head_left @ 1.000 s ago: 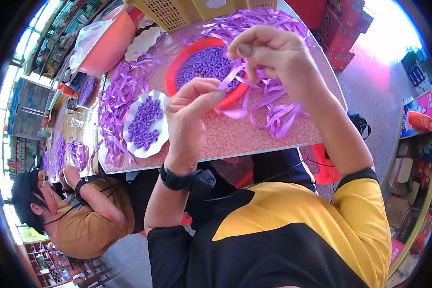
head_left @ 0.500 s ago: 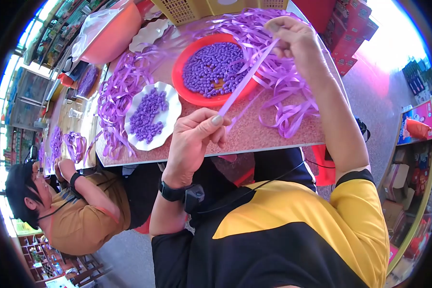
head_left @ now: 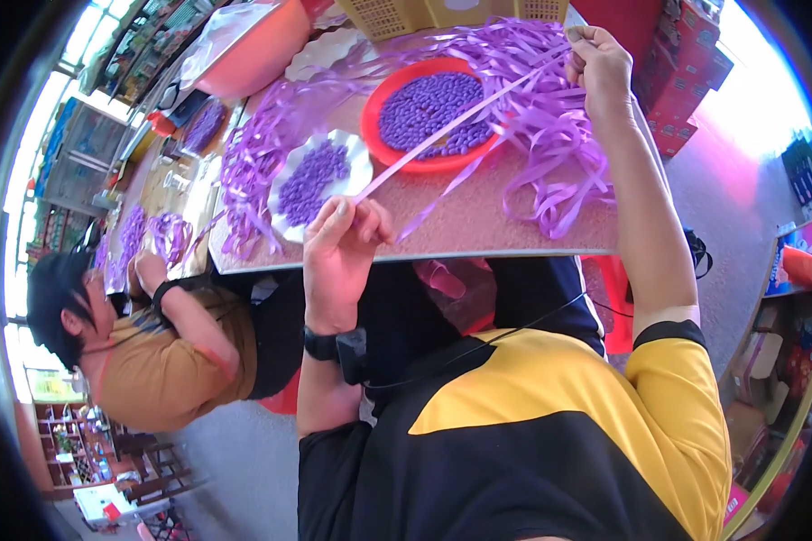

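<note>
A purple ribbon (head_left: 460, 120) stretches slantwise between my two hands, above the table. My left hand (head_left: 346, 236) pinches its lower end near the table's front edge, and a loose tail hangs beside the fingers. Higher up at the right, my right hand (head_left: 599, 68) has its fingers closed on the other end. Beneath the ribbon stands a round red tray (head_left: 376, 115) of purple beads (head_left: 429, 106). A white scalloped plate (head_left: 359, 162), also holding purple beads, lies just beyond my left hand. Loose ribbons (head_left: 559, 167) are heaped on both sides.
A yellow plastic basket (head_left: 406, 18) and a pink-orange basin (head_left: 253, 59) stand at the table's far side. At the left, a co-worker (head_left: 162, 352) sits at another table with ribbons. Red boxes (head_left: 686, 81) are stacked at the far right.
My hands have drawn farther apart, the right one up and rightward, the left one slightly left. A longer stretch of ribbon now runs taut between them. The whole view has shifted a little.
</note>
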`<state>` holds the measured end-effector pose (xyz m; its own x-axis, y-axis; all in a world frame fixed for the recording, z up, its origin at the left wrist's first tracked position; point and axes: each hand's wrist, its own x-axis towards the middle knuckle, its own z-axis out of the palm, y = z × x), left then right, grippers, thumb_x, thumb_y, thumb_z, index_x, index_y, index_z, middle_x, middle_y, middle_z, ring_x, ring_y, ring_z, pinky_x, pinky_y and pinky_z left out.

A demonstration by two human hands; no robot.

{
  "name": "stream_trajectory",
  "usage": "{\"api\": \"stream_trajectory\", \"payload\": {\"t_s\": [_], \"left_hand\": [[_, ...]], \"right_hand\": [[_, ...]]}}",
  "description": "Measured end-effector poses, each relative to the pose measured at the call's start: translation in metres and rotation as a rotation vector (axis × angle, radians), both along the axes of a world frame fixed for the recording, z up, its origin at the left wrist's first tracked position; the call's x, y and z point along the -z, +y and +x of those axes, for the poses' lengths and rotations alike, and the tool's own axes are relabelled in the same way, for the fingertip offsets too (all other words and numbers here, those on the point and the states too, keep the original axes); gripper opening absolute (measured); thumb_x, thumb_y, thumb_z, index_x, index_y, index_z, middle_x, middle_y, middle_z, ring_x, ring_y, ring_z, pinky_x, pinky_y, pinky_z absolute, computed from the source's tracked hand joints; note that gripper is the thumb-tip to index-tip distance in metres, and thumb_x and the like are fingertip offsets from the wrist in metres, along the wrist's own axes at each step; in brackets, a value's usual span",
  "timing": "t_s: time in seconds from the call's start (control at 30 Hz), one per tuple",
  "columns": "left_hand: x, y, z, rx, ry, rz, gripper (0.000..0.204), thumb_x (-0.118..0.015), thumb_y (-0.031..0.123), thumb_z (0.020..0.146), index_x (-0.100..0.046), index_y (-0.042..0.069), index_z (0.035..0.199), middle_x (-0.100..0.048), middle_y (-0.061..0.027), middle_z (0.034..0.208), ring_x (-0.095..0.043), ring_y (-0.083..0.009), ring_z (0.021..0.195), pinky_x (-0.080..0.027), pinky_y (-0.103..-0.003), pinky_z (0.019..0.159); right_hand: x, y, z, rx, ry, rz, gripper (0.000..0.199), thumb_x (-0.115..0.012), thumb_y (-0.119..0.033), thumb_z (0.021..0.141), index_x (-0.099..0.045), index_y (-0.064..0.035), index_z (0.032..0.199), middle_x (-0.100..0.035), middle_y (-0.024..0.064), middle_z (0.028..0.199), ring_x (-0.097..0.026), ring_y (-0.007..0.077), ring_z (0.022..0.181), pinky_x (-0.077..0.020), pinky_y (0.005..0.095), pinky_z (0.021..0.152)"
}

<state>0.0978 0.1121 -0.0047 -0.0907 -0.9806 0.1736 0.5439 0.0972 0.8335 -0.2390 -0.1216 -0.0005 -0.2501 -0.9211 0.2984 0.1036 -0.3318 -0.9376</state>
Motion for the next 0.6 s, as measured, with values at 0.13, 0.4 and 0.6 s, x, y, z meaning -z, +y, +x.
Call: {"api": "stream_trajectory", "payload": {"t_s": [0.13, 0.4, 0.6], "left_hand": [[0.001, 0.003, 0.002, -0.065, 0.018, 0.069, 0.022, -0.055, 0.019, 0.1, -0.061, 0.001, 0.09, -0.054, -0.0063, 0.072, -0.061, -0.0248, 0.076, -0.049, -0.037, 0.073], [-0.034, 0.014, -0.012, -0.104, -0.236, 0.072, 0.021, -0.061, 0.02, 0.096, -0.068, 0.001, 0.092, -0.068, -0.0085, 0.08, -0.066, -0.0207, 0.076, -0.05, -0.031, 0.07], [-0.031, 0.004, -0.008, 0.022, -0.111, 0.113, 0.024, -0.059, 0.019, 0.097, -0.065, -0.004, 0.096, -0.065, -0.0108, 0.079, -0.065, -0.0214, 0.072, -0.048, -0.028, 0.058]], "right_hand": [[-0.011, 0.015, 0.026, 0.558, 0.85, -0.48, 0.013, -0.065, -0.024, 0.092, -0.07, -0.0174, 0.102, -0.071, 0.0082, 0.086, -0.069, 0.028, 0.073, -0.053, 0.0366, 0.066], [-0.058, 0.129, 0.103, -0.666, 0.245, -0.142, 0.013, -0.06, -0.004, 0.091, -0.066, 0.0009, 0.101, -0.07, 0.0117, 0.101, -0.062, 0.0098, 0.058, -0.0477, 0.0215, 0.052], [-0.047, 0.134, 0.139, -1.213, 0.198, 0.258, 0.014, -0.06, -0.016, 0.097, -0.064, -0.0037, 0.1, -0.062, -0.0008, 0.069, -0.061, 0.0071, 0.053, -0.0389, 0.0168, 0.042]]}}
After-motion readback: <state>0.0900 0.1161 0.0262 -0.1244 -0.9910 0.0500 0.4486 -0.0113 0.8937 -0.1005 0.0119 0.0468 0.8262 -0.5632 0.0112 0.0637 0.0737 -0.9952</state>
